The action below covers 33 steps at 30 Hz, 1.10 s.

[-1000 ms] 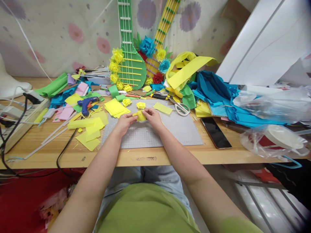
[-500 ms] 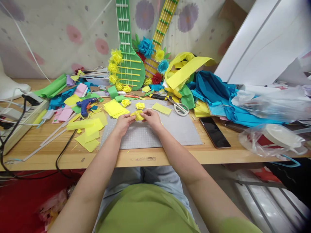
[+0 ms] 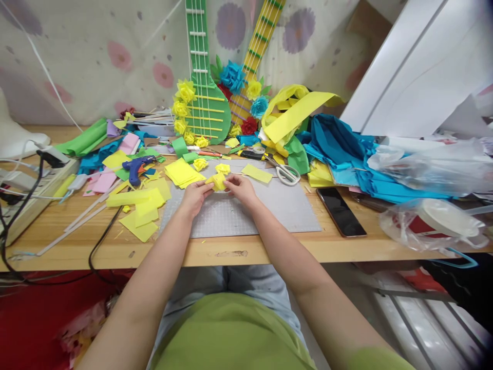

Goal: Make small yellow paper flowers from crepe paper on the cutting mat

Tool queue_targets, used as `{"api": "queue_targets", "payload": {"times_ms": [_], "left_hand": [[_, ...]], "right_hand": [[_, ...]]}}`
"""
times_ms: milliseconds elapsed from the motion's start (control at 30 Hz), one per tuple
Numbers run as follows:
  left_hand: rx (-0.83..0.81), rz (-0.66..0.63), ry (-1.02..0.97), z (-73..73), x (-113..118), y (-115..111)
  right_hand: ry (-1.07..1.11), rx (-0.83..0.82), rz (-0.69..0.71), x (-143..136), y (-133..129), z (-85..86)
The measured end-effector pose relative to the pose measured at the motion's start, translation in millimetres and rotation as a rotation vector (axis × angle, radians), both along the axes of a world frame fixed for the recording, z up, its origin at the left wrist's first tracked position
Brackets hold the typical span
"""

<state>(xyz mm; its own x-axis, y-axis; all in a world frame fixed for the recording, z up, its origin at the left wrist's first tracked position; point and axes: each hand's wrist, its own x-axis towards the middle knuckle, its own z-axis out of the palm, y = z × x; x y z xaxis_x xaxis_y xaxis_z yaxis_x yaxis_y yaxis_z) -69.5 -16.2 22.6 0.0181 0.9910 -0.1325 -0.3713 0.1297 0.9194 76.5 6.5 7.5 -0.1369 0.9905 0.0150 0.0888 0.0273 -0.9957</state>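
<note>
Between my two hands is a small piece of yellow paper [image 3: 216, 182], curved and raised just above the grey cutting mat [image 3: 246, 216]. My left hand [image 3: 195, 197] pinches its left side with thumb and fingers. On the opposite side, my right hand [image 3: 241, 189] grips the right edge. Right behind the held paper sits a small yellow paper flower [image 3: 223, 168], and another yellow flower [image 3: 200, 164] lies to its left. A stack of yellow paper squares [image 3: 182, 173] is left of my hands. A yellow paper strip [image 3: 257, 173] rests to the right.
Scissors [image 3: 287, 173] and a phone [image 3: 341, 211] lie to the right. A blue glue gun [image 3: 135, 169] stands among paper scraps at left. Behind are a green paper guitar [image 3: 210, 115] and a yellow one. A plastic-wrapped cup [image 3: 439, 221] is near the right front edge.
The yellow paper between my fingers has tilted up and shows more of its face. Both hands keep nearly the same place; the whole view has shifted very slightly.
</note>
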Motion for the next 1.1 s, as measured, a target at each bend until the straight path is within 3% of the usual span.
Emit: {"api": "queue_targets", "payload": {"times_ms": [167, 200, 267, 300, 367, 567, 1100], "left_hand": [[-0.004, 0.027, -0.019, -0.1, 0.5, -0.2], [-0.009, 0.042, -0.025, -0.3, 0.8, 0.0], [-0.02, 0.057, -0.021, -1.0, 1.4, 0.4], [-0.026, 0.061, -0.011, -1.6, 1.8, 0.5], [-0.036, 0.072, 0.021, -2.6, 2.6, 0.4], [-0.028, 0.007, 0.054, -2.2, 4.4, -2.5], [-0.067, -0.009, -0.007, 2.7, 7.8, -4.2]], "right_hand": [[0.055, 0.141, -0.125, 9.8, -1.2, 10.9], [0.114, 0.155, -0.092, 11.2, -3.4, 15.3], [0.169, 0.12, 0.116, 11.3, -9.2, 22.8], [0.139, 0.096, 0.231, 9.8, -12.0, 25.0], [0.012, 0.103, 0.294, 4.9, -15.6, 25.1], [-0.267, 0.183, 0.074, -4.2, -7.4, 8.2], [-0.45, 0.253, -0.058, -0.8, -7.0, 9.4]]}}
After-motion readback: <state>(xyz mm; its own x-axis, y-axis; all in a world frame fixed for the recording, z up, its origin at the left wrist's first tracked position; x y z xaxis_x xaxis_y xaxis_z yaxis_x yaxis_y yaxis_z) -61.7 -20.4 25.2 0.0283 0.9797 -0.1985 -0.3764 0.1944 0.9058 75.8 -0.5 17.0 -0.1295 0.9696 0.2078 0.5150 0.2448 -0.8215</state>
